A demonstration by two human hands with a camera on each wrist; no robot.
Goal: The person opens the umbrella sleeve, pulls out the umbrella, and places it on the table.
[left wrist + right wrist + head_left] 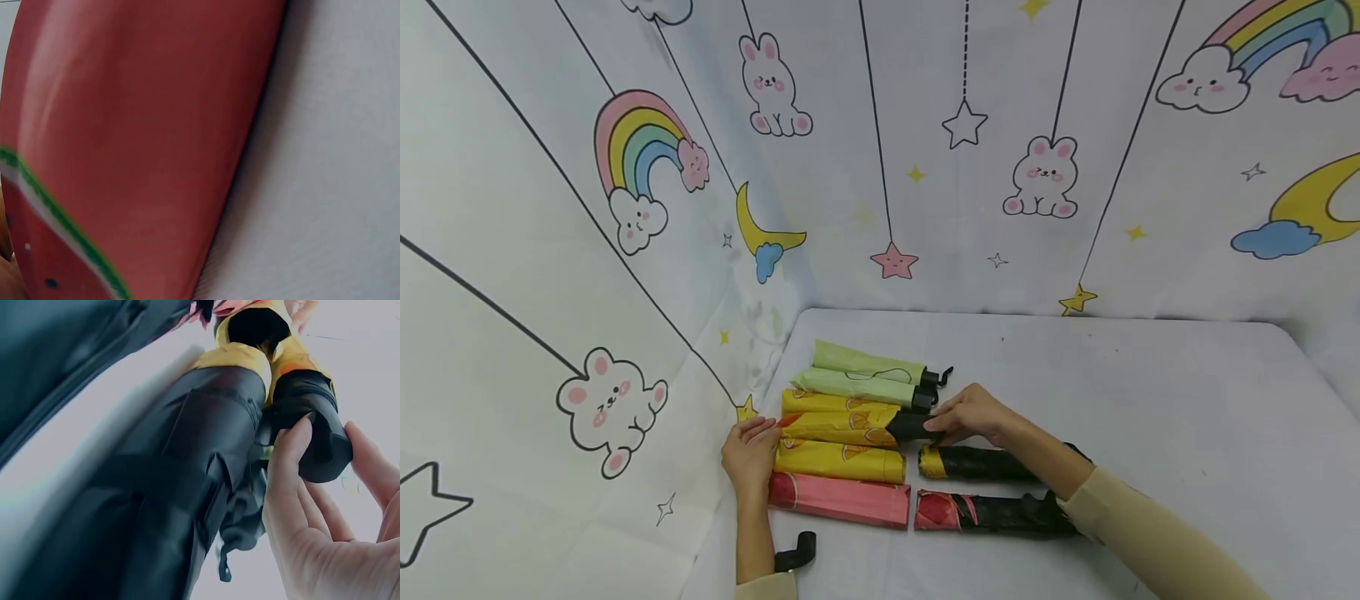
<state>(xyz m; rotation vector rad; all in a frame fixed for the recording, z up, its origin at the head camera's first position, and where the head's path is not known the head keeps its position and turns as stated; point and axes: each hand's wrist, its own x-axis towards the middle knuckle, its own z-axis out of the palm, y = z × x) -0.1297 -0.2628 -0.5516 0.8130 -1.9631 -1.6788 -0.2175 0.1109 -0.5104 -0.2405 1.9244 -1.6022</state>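
My right hand point(973, 415) pinches the black handle end of a yellow folded umbrella in an orange-slice sleeve point(842, 427). Thumb and fingers sit on either side of that black end point(322, 453) in the right wrist view. At the umbrella's opposite end, my left hand point(751, 454) touches the yellow sleeve with its fingertips; its thumb is hidden. Another yellow umbrella point(820, 402) lies just behind. In front are a yellow sleeve point(842, 461) and a pink watermelon sleeve point(850, 500). The pink sleeve point(156, 125) fills much of the left wrist view.
Two light green umbrellas point(861, 375) with black ends lie at the back of the white table point(1150, 400). On the right are a black-and-yellow folded umbrella point(985, 463) and a black-and-red one point(1000, 512). A black curved piece point(805, 547) shows beside the left forearm.
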